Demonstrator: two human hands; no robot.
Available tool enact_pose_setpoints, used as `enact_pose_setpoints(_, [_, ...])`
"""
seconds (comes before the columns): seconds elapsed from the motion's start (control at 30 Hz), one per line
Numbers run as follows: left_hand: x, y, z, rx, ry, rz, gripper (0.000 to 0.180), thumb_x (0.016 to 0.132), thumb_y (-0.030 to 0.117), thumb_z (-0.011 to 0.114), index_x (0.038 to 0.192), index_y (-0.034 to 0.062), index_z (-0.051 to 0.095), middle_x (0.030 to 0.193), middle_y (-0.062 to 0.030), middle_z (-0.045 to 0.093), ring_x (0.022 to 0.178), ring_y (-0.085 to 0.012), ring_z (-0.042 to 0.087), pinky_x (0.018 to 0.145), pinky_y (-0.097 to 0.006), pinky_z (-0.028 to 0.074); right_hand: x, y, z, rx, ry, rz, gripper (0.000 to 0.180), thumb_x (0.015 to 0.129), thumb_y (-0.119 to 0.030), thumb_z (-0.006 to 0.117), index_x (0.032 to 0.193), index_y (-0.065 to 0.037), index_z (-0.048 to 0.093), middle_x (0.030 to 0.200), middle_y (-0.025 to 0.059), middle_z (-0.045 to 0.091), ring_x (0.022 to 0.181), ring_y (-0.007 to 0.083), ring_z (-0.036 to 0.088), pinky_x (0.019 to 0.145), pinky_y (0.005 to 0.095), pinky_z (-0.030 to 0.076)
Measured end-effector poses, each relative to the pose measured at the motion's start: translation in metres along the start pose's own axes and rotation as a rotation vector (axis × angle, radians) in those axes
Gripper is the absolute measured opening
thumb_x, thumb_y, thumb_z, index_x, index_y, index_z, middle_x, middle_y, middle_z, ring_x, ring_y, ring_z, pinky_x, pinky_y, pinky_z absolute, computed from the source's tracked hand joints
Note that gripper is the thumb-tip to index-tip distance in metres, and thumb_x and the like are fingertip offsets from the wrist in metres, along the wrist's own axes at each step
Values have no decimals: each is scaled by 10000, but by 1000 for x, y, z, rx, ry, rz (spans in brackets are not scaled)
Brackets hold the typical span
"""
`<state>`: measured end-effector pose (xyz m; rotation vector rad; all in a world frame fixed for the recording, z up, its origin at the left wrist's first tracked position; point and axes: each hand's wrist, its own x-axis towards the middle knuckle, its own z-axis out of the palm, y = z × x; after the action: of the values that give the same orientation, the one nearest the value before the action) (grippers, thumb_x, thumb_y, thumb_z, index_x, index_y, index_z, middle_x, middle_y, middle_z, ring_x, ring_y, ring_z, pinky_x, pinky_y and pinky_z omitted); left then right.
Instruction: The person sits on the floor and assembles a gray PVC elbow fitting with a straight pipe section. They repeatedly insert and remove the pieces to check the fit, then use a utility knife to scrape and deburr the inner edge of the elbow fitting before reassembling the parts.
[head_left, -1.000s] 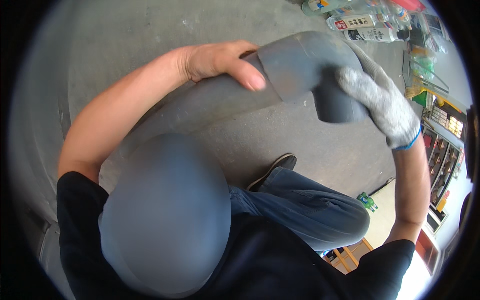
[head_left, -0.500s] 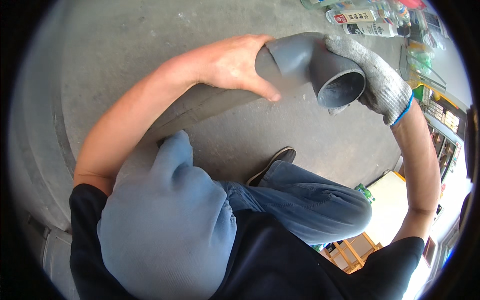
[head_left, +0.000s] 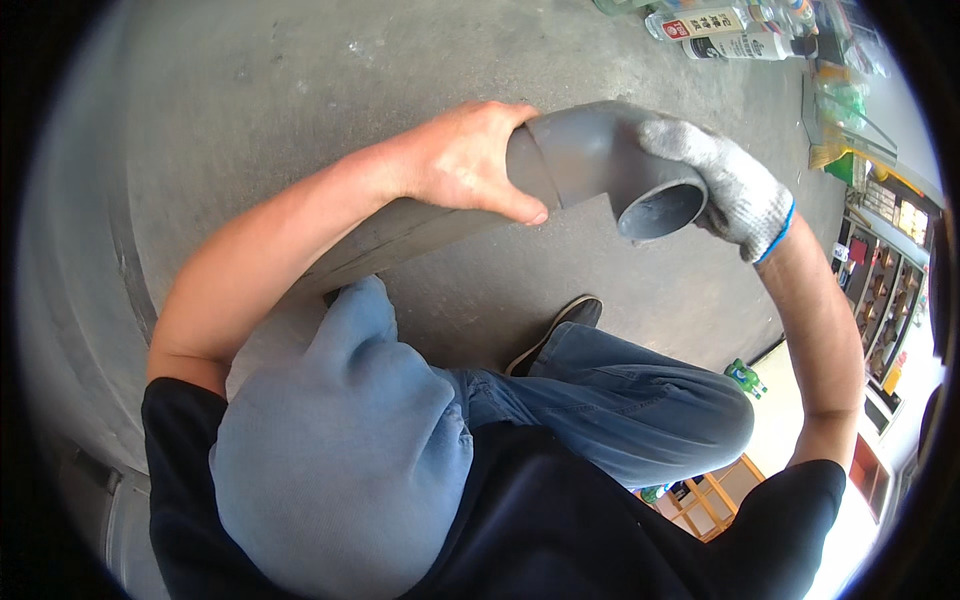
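A long grey plastic pipe [head_left: 410, 238] slants up from beside my raised knee. My bare left hand [head_left: 460, 160] wraps around it close to its far end, thumb on the near side. At that end sits a grey pipe elbow [head_left: 588, 150], lined up with the pipe; a seam shows where they meet. How deep the pipe sits in it I cannot tell. The elbow's round open mouth [head_left: 660, 210] points back toward me. My right hand [head_left: 722, 182], in a grey knitted glove with a blue cuff, grips the elbow's outer bend; some of its fingers are hidden behind it.
Grey concrete floor [head_left: 290, 90] lies under the pipe. Several bottles [head_left: 735, 35] lie at the upper right, near a shelf unit [head_left: 885, 300] along the right side. My shoe [head_left: 560, 330] rests on the floor below the elbow. A wooden frame [head_left: 710, 500] stands at the lower right.
Both hands, the pipe end and the elbow now appear lower in the picture. The elbow has turned slightly, and it has shifted left toward my left hand. Both hands keep their hold.
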<state>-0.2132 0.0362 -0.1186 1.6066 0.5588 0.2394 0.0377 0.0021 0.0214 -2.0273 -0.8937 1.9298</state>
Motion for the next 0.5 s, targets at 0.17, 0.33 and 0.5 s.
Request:
enact_pose_setpoints(0.17, [-11, 0, -2, 38, -96, -22, 925, 686, 350, 910, 1437, -48, 543, 1350, -252, 659, 1267, -336, 642, 1111, -447, 493, 14, 37, -19, 47, 34, -112, 905, 867, -400, 807, 1551, 67, 443, 1308, 257, 660, 1087, 314, 727, 907, 395, 634])
enact_pose_setpoints(0.33, [-8, -11, -19, 288, 2, -231, 968, 708, 415, 876, 1513, 33, 498, 1475, -260, 592, 1388, -377, 567, 1177, -477, 445, 27, 82, -59, 353, -5, -40, 924, 904, -497, 779, 1520, 92, 420, 1298, 320, 627, 1047, 416, 733, 855, 485, 659])
enact_pose_setpoints(0.5, [43, -107, -68, 709, 216, -343, 994, 755, 488, 849, 1554, 49, 454, 1314, -306, 667, 1261, -451, 636, 1092, -508, 516, 61, 117, -66, 954, -387, -113, 794, 973, -585, 639, 1529, -50, 451, 1282, 322, 616, 1014, 492, 719, 815, 595, 648])
